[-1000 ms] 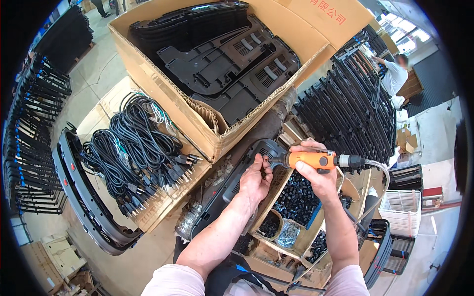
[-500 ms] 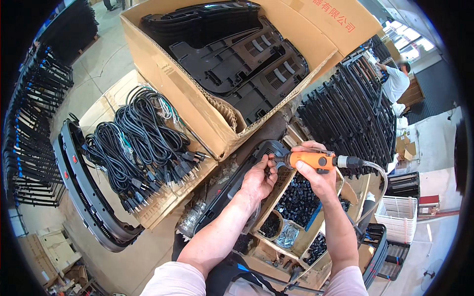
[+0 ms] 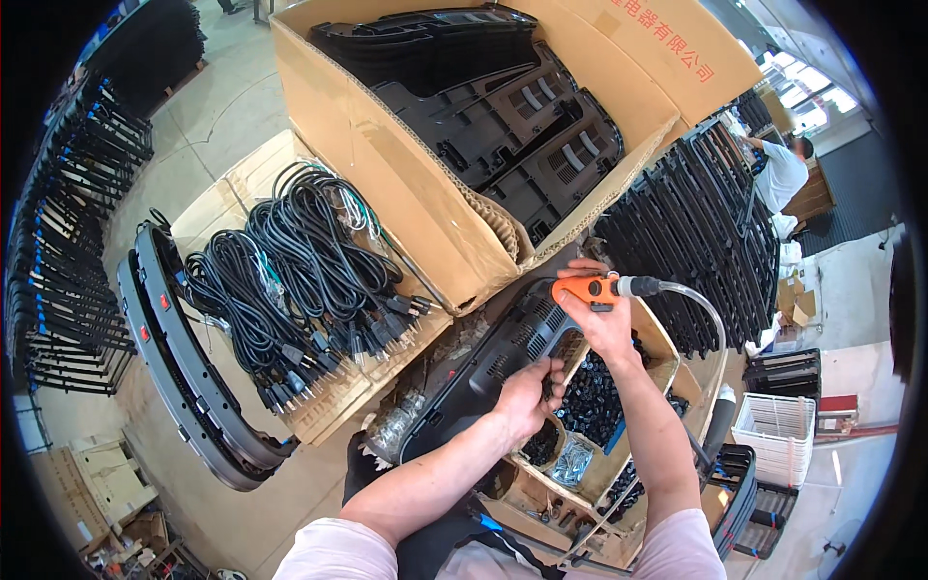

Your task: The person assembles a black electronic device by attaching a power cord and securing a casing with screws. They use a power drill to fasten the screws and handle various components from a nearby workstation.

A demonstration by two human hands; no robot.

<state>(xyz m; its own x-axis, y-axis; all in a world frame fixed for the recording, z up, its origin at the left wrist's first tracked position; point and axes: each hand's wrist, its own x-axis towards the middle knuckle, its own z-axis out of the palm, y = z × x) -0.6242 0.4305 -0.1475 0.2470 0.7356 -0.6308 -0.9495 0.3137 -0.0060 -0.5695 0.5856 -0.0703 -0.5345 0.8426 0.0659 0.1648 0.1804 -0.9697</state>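
Observation:
My right hand (image 3: pixel 604 327) is wrapped round an orange air screwdriver (image 3: pixel 585 290), whose hose leaves its back end. The driver sits over the far end of a long black plastic panel (image 3: pixel 493 367) with vent slots; its tip is hidden from me. My left hand (image 3: pixel 524 398) has its fingers curled together beside the panel, at the edge of the parts box. Whatever those fingers hold is too small or too hidden to tell. Close by, the wooden box holds small black plastic parts (image 3: pixel 590 398) and a bag of silver screws (image 3: pixel 572 462).
A large carton (image 3: pixel 396 193) of black plastic panels stands beyond my hands. Coiled black power cords (image 3: pixel 304 261) lie on cardboard at left, beside curved grey-black parts (image 3: pixel 184 358). Black frames (image 3: pixel 686 232) are stacked at right. Another person (image 3: pixel 781 174) is at the far right.
My left hand has drawn back from the driver's tip toward the parts box. The screwdriver has swung left, over the panel, and looks shorter from here. The view has shifted slightly.

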